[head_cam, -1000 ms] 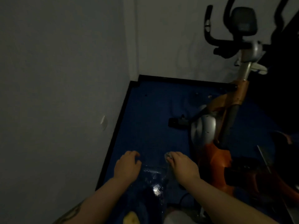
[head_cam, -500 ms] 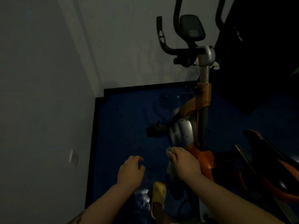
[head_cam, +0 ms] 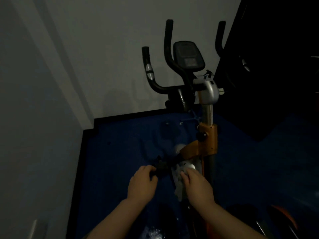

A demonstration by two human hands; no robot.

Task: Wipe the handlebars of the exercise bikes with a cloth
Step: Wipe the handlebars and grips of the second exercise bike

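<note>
An orange and silver exercise bike [head_cam: 207, 138] stands ahead in a dim corner. Its black handlebars [head_cam: 160, 85] rise well above my hands, with a console [head_cam: 189, 56] between them. A pale crumpled cloth [head_cam: 179, 180] hangs from my right hand [head_cam: 198, 187], which is closed on it low in the view, beside the bike's post. My left hand [head_cam: 142, 183] is just left of it, fingers curled loosely, holding nothing that I can see. Both hands are far below the handlebars.
Blue floor [head_cam: 120, 152] with a black skirting edge meets white walls [head_cam: 103, 49] on the left and behind the bike. A dark tall shape [head_cam: 276, 66] fills the right. Part of a second orange machine [head_cam: 284, 219] shows at the bottom right.
My view has tilted up and moved closer, so the handlebars sit nearer the centre. Both hands have risen slightly, and the cloth hangs more visibly from my right hand.
</note>
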